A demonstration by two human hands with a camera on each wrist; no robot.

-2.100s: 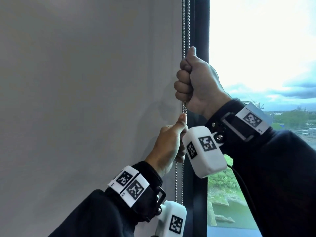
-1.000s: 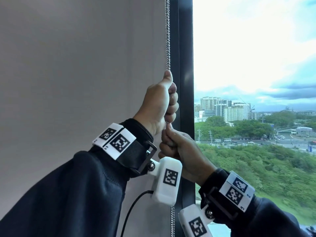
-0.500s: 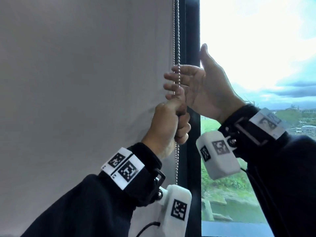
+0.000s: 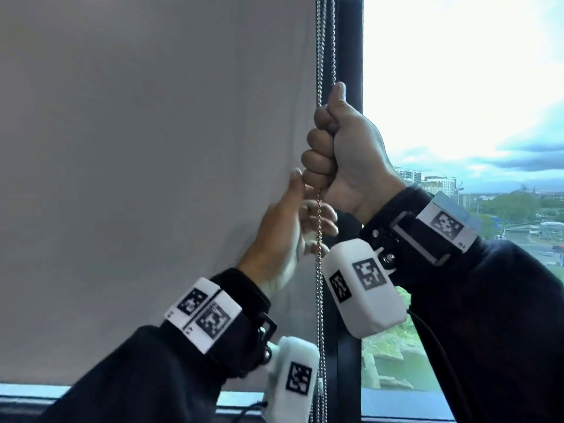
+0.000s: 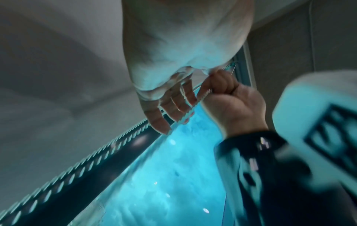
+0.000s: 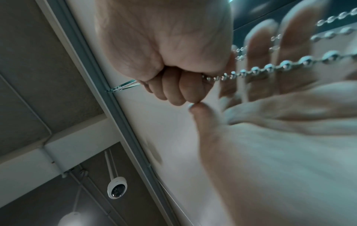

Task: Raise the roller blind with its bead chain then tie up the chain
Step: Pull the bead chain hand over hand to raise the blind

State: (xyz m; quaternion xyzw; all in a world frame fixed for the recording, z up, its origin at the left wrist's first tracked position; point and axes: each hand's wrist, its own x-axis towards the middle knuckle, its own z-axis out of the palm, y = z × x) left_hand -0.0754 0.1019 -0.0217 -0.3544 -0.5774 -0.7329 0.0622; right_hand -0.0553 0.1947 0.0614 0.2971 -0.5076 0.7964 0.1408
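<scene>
A grey roller blind (image 4: 152,178) covers the window's left part; its bottom edge hangs just above the sill. The metal bead chain (image 4: 319,285) runs down along the blind's right edge. My right hand (image 4: 332,148) is a fist gripping one strand of the chain, thumb pointing up. Just below it my left hand (image 4: 305,221) is open, its fingers (image 4: 323,222) spread loosely behind the chain and holding nothing. The right wrist view shows the chain (image 6: 286,63) leaving the fist (image 6: 168,61). In the left wrist view the straight fingers (image 5: 173,107) lie beside the chain (image 5: 108,152).
A dark vertical window frame (image 4: 348,361) stands right behind the chain. Bare glass (image 4: 457,117) to its right shows sky and city. The sill (image 4: 30,401) runs along the bottom. A dome camera (image 6: 117,188) hangs from the ceiling above.
The right hand, open half a second ago, has closed round the chain. The left hand has let go of the chain, opened and now sits below the right.
</scene>
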